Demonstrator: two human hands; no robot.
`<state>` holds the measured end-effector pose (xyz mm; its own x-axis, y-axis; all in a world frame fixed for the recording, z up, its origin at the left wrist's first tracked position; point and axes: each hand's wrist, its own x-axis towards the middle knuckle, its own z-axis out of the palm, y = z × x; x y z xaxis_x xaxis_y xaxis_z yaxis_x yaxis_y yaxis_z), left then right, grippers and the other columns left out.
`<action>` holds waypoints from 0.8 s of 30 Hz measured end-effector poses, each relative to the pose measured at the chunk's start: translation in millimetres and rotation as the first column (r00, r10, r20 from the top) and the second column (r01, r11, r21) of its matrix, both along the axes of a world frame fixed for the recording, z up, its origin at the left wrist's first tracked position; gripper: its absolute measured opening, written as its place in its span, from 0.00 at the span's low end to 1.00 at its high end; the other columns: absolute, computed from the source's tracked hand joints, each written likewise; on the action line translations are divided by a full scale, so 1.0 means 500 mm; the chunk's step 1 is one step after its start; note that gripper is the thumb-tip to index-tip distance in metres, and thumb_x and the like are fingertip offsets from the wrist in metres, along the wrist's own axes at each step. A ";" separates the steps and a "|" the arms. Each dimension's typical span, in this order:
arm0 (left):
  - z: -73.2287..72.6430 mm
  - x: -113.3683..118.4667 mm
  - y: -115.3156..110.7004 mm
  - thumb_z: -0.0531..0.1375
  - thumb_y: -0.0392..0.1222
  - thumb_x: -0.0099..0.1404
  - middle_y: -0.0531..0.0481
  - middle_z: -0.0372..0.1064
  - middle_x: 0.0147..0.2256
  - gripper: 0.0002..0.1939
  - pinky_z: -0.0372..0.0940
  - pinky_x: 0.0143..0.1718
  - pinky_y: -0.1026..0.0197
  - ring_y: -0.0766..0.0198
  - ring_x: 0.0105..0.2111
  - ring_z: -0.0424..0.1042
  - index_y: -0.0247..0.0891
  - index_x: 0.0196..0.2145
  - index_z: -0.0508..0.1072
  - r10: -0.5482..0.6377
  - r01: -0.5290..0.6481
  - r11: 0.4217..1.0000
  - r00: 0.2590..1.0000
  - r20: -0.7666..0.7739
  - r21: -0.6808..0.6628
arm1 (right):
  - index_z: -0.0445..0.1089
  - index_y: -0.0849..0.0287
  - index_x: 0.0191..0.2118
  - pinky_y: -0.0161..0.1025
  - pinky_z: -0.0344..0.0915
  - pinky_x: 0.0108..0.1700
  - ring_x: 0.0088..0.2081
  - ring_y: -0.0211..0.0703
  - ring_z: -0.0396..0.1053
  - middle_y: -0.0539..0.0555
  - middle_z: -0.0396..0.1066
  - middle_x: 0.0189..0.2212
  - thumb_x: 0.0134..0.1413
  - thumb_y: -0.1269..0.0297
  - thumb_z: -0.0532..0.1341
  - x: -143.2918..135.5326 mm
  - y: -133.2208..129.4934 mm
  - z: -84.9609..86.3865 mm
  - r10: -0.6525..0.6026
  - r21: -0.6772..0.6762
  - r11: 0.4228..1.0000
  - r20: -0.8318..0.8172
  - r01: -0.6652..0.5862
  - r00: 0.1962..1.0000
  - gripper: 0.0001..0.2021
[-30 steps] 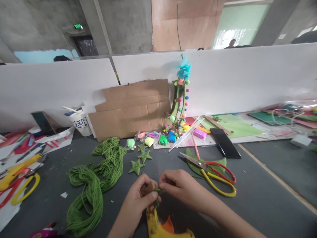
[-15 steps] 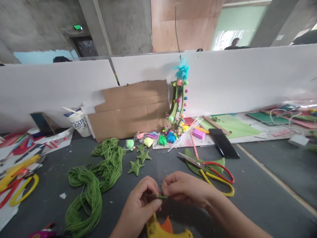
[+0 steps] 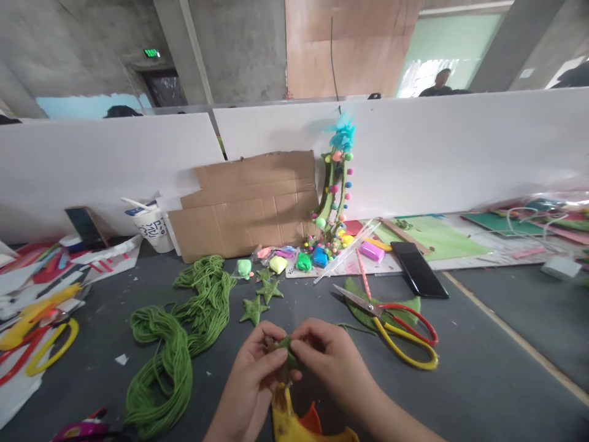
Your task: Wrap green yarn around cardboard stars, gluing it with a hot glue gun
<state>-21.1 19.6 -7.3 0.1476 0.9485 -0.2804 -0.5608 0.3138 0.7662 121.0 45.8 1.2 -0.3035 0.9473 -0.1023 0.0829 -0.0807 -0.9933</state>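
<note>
A small green yarn-covered piece (image 3: 289,358) is pinched between both my hands; fingers hide most of its outline. My left hand (image 3: 254,374) grips it from the left, thumb on top. From the right, my right hand (image 3: 327,359) presses it with thumb and forefinger. Just below my hands lies a yellow hot glue gun (image 3: 288,420) with an orange trigger, cut off by the lower edge. Beyond my fingers are several green yarn-covered stars (image 3: 252,310). A loose strand of green yarn (image 3: 356,327) runs on the table right of my hands.
Left lies a skein of green yarn (image 3: 159,374). Open scissors (image 3: 386,319) rest on green material at right, near a black phone (image 3: 418,270). Behind stand cardboard (image 3: 239,215) and a pompom-decorated green structure (image 3: 334,190). More yellow-handled scissors (image 3: 69,347) lie far left.
My right hand has closed in on my left, and more of the green piece shows between the fingers. A yarn strand now shows at right. The view has shifted slightly.
</note>
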 end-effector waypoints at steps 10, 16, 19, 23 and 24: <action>0.011 0.005 -0.002 0.64 0.33 0.54 0.54 0.67 0.26 0.06 0.62 0.29 0.68 0.69 0.26 0.67 0.38 0.31 0.72 0.032 -0.031 0.999 0.999 0.019 -0.029 | 0.69 0.60 0.29 0.31 0.52 0.25 0.22 0.36 0.61 0.51 0.64 0.22 0.59 0.70 0.51 0.005 -0.024 -0.014 -0.156 0.636 0.744 0.461 -0.202 0.874 0.11; 0.011 0.004 -0.002 0.66 0.34 0.53 0.55 0.67 0.24 0.07 0.62 0.29 0.68 0.70 0.25 0.66 0.37 0.29 0.71 0.071 -0.072 0.997 0.997 -0.028 -0.030 | 0.68 0.60 0.31 0.31 0.53 0.26 0.23 0.37 0.63 0.51 0.66 0.23 0.60 0.68 0.51 0.005 -0.024 -0.004 -0.148 0.624 0.751 0.475 -0.214 0.867 0.11; 0.012 0.003 -0.001 0.65 0.34 0.53 0.54 0.68 0.24 0.06 0.62 0.29 0.67 0.69 0.25 0.67 0.36 0.30 0.71 0.048 -0.048 0.998 0.999 -0.013 -0.032 | 0.68 0.60 0.31 0.31 0.53 0.26 0.24 0.37 0.63 0.51 0.66 0.23 0.60 0.68 0.50 0.008 -0.019 -0.003 -0.123 0.610 0.758 0.481 -0.230 0.868 0.11; 0.013 0.000 -0.002 0.64 0.35 0.54 0.55 0.67 0.23 0.05 0.62 0.28 0.67 0.69 0.24 0.66 0.37 0.31 0.72 0.028 -0.029 0.999 0.999 -0.040 -0.016 | 0.67 0.59 0.28 0.31 0.53 0.26 0.23 0.37 0.63 0.51 0.66 0.23 0.59 0.70 0.50 0.010 -0.017 -0.001 -0.100 0.596 0.756 0.516 -0.273 0.851 0.11; 0.013 0.000 -0.002 0.64 0.35 0.54 0.55 0.67 0.23 0.05 0.62 0.28 0.67 0.69 0.23 0.66 0.37 0.30 0.72 0.026 -0.027 1.000 0.998 -0.054 -0.015 | 0.66 0.59 0.27 0.31 0.52 0.26 0.23 0.36 0.63 0.51 0.66 0.22 0.59 0.70 0.50 0.010 -0.017 0.000 -0.097 0.592 0.755 0.528 -0.283 0.844 0.12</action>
